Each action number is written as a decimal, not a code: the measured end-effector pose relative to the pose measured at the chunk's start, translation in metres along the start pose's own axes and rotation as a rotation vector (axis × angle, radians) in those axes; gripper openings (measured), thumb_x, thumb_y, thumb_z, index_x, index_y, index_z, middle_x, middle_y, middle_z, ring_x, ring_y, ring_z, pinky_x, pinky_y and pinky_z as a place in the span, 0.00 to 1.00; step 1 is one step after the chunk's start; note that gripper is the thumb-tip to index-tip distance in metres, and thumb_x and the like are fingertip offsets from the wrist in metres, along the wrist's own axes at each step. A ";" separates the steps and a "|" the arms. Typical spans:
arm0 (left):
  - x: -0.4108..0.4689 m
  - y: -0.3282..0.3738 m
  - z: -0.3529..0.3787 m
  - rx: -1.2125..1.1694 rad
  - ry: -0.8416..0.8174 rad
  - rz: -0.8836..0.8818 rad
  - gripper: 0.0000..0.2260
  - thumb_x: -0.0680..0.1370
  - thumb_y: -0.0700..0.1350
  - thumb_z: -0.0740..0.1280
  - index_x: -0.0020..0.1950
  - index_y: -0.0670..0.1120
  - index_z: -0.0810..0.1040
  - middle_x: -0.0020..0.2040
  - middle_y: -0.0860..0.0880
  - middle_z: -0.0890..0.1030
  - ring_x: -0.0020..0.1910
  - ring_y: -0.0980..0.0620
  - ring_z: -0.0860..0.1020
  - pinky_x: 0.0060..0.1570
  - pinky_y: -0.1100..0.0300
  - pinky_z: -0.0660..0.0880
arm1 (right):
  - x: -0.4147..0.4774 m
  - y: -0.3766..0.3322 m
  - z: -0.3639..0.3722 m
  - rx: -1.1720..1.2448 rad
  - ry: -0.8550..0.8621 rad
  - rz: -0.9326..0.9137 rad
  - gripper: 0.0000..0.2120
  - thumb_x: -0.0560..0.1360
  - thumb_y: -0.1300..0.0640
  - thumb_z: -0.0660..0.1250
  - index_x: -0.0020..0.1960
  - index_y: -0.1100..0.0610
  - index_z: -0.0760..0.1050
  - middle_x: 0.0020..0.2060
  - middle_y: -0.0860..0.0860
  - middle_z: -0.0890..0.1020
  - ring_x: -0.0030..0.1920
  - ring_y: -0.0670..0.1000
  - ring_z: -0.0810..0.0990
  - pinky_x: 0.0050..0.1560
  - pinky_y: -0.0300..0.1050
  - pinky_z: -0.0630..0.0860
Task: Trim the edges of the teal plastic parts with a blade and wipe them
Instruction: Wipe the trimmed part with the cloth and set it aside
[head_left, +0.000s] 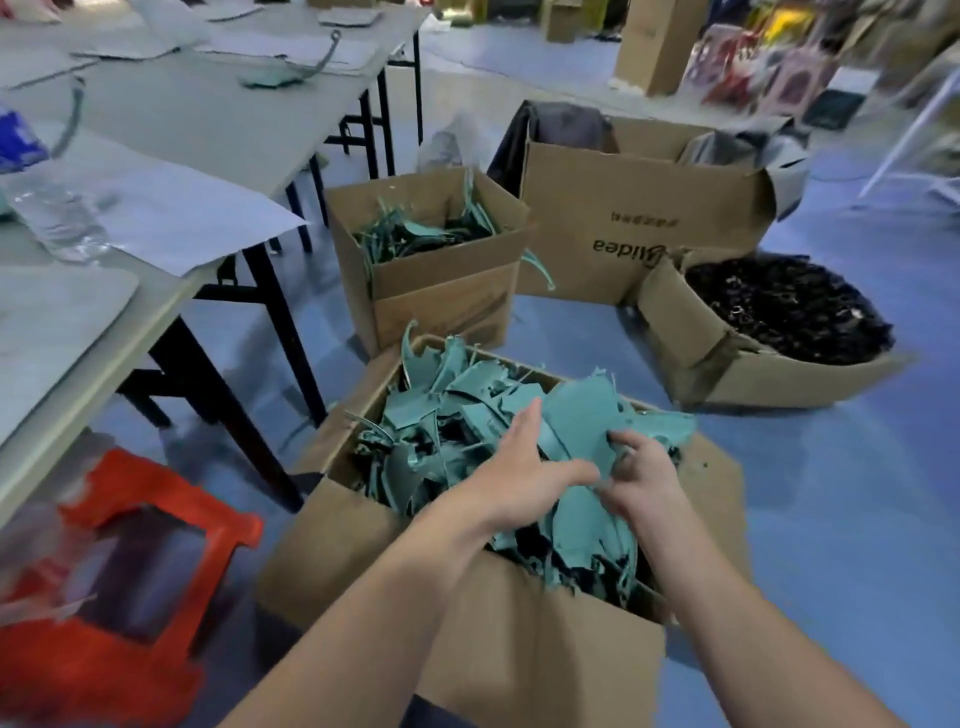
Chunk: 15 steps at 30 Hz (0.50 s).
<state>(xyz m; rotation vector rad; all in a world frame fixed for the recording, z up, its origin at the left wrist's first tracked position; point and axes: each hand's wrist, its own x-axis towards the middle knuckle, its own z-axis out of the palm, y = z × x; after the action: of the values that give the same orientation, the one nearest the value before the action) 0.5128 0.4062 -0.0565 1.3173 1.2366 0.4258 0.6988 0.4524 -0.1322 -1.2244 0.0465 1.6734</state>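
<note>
Four cardboard boxes (441, 291) stand on the blue floor (831, 493); the nearest box (519, 649) brims with teal plastic parts (467, 395), near one red stool (156, 519) and the table (171, 119) edge at left; two hands reach in; the left hand (519, 467) lies on the heap, fingers straight; the right hand (644, 483), blurred, curls its fingers round one large teal part (576, 421); open floor lies to the right.

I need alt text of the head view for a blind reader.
A person's left hand and right hand reach into an open brown cardboard box heaped with teal plastic parts, on a blue floor. More cardboard boxes stand behind, a grey table at left.
</note>
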 end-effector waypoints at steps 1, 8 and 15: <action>0.004 0.003 -0.003 -0.006 0.004 -0.001 0.48 0.70 0.65 0.69 0.81 0.65 0.42 0.82 0.63 0.43 0.81 0.56 0.48 0.76 0.50 0.53 | 0.011 -0.007 0.005 -0.036 0.047 -0.029 0.19 0.82 0.57 0.63 0.70 0.64 0.74 0.58 0.59 0.84 0.55 0.60 0.85 0.53 0.56 0.82; 0.002 -0.024 -0.025 0.133 0.143 -0.074 0.39 0.78 0.64 0.63 0.81 0.65 0.41 0.83 0.59 0.47 0.81 0.51 0.54 0.73 0.48 0.60 | 0.040 0.085 -0.012 -0.417 0.149 0.318 0.07 0.82 0.56 0.63 0.51 0.59 0.70 0.33 0.54 0.80 0.38 0.54 0.76 0.48 0.57 0.79; -0.012 -0.027 -0.079 0.215 0.669 0.206 0.16 0.77 0.38 0.68 0.59 0.56 0.82 0.53 0.60 0.84 0.41 0.69 0.80 0.49 0.72 0.78 | -0.006 0.139 0.086 -0.377 -0.216 0.256 0.11 0.82 0.62 0.63 0.61 0.64 0.78 0.50 0.59 0.87 0.52 0.55 0.84 0.43 0.47 0.84</action>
<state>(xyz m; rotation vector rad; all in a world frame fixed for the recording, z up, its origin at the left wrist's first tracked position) 0.4311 0.4265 -0.0580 1.5531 1.7350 0.9566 0.5385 0.4275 -0.1546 -1.3466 -0.2655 2.0979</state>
